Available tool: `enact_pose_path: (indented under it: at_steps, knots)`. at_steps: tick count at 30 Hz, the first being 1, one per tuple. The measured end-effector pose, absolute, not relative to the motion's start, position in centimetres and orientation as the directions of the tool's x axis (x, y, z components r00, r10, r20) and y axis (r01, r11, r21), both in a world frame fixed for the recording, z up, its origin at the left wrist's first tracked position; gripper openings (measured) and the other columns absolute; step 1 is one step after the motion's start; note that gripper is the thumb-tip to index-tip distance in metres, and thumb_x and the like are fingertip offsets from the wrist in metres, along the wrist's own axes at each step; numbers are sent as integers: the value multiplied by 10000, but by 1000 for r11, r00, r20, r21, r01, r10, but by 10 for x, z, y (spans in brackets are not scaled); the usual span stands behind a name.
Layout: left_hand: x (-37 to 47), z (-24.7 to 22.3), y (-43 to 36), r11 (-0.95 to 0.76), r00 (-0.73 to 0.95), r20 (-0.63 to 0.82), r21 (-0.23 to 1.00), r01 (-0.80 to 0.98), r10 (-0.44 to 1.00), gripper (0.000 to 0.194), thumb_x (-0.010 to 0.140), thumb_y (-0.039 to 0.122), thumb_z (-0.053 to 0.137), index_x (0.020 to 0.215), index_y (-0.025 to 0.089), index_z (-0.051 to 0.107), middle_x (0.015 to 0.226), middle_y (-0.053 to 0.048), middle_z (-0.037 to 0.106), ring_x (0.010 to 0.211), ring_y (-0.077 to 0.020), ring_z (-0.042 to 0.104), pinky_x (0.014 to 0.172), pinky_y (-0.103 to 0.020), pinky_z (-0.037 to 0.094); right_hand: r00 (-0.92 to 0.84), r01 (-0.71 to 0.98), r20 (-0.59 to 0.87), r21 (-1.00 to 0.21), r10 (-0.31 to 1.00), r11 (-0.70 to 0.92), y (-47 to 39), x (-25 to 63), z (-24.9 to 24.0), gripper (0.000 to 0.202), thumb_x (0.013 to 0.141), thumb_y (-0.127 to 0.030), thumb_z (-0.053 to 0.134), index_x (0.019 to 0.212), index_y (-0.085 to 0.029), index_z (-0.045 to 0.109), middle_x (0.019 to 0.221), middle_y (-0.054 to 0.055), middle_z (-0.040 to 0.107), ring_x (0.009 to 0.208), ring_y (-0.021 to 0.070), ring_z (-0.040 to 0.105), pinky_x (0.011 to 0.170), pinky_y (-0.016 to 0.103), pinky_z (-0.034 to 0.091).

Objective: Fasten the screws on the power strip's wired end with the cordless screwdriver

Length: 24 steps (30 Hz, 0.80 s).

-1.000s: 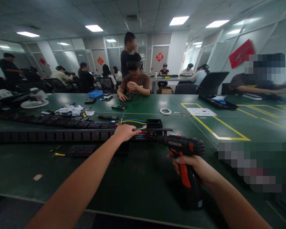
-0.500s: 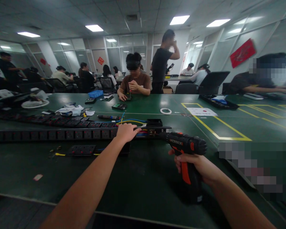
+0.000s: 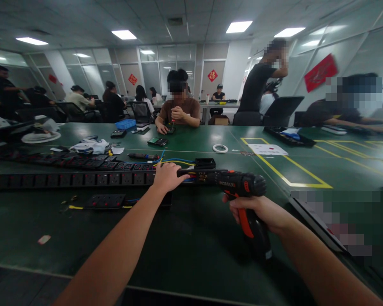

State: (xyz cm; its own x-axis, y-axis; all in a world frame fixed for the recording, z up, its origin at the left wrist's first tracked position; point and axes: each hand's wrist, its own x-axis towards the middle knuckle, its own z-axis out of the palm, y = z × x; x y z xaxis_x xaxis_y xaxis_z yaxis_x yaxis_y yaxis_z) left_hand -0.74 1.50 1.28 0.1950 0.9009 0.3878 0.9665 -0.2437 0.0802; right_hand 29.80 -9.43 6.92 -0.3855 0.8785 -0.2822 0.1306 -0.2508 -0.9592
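A long black power strip (image 3: 73,180) with a row of sockets lies across the green table. My left hand (image 3: 169,177) grips it near its right end, fingers over the far side and thumb pointing right. Beside the thumb, coloured wires (image 3: 191,175) show in the opening of the casing. In my right hand (image 3: 258,209) is a black and orange cordless drill (image 3: 242,183), fingers wrapped round its handle. Its nose points left at the strip's right end; whether the bit touches is too dark to tell.
Behind the strip lie more socket strips (image 3: 97,162), a pen-shaped driver (image 3: 143,156) and a black box-like part (image 3: 205,162). A short socket block (image 3: 104,201) lies nearer me. Farther off are a white tape ring (image 3: 220,148) and a black tray (image 3: 274,132). A co-worker (image 3: 181,111) sits opposite.
The drill in my right hand has moved left and slightly up, its nose closer to the strip's end. My left hand keeps its grip. A standing person behind has moved right.
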Motion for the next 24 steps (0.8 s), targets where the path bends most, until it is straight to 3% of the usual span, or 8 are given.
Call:
enact_pose_path:
  at_steps: [3, 6, 11, 14, 18, 24]
  knots:
    - [-8, 12, 15, -262, 218, 349, 86, 961, 911, 653, 951, 773, 402, 1206, 264, 723, 1230, -104, 732, 1175, -332, 615, 1059, -518, 353, -404, 94, -255, -967, 879, -238, -89, 301, 57, 404, 695, -437, 864, 943, -162, 702, 614, -18, 633, 551, 162, 608, 547, 288, 488]
    - [-8, 10, 18, -247, 207, 361, 68, 967, 909, 535, 1051, 598, 336, 1156, 269, 745, 1231, -97, 723, 1183, -319, 606, 1027, -492, 370, -382, 105, -264, -964, 886, -242, -88, 306, 45, 454, 705, -519, 863, 932, -165, 692, 612, -11, 640, 547, 168, 614, 539, 287, 484]
    - [-8, 7, 21, -225, 191, 366, 53, 973, 911, 427, 1059, 508, 389, 1173, 285, 735, 1249, -79, 725, 1180, -319, 612, 1029, -503, 353, -436, 39, -198, -979, 878, -201, -91, 311, 41, 336, 753, -406, 824, 954, -175, 687, 633, -12, 650, 573, 175, 631, 565, 292, 496]
    - [-9, 8, 20, -233, 194, 339, 80, 969, 920, 462, 1029, 595, 419, 1192, 284, 719, 1267, -81, 723, 1184, -328, 618, 1040, -517, 342, -423, 33, -213, -975, 881, -220, -92, 311, 41, 300, 747, -360, 803, 949, -169, 689, 624, -18, 642, 568, 167, 625, 559, 282, 488]
    - [-12, 11, 18, -279, 245, 280, 87, 956, 928, 682, 856, 798, 559, 1263, 265, 680, 1300, -104, 706, 1185, -365, 620, 987, -494, 394, -406, 36, -239, -969, 882, -245, -90, 311, 39, 320, 708, -355, 805, 930, -156, 692, 615, -14, 641, 555, 170, 625, 542, 283, 488]
    - [-16, 12, 18, -287, 260, 266, 68, 956, 928, 746, 771, 790, 676, 1310, 274, 655, 1324, -109, 694, 1200, -366, 615, 952, -456, 422, -410, 20, -243, -966, 879, -257, -88, 312, 36, 320, 708, -353, 793, 936, -155, 690, 611, -16, 641, 548, 177, 638, 540, 288, 488]
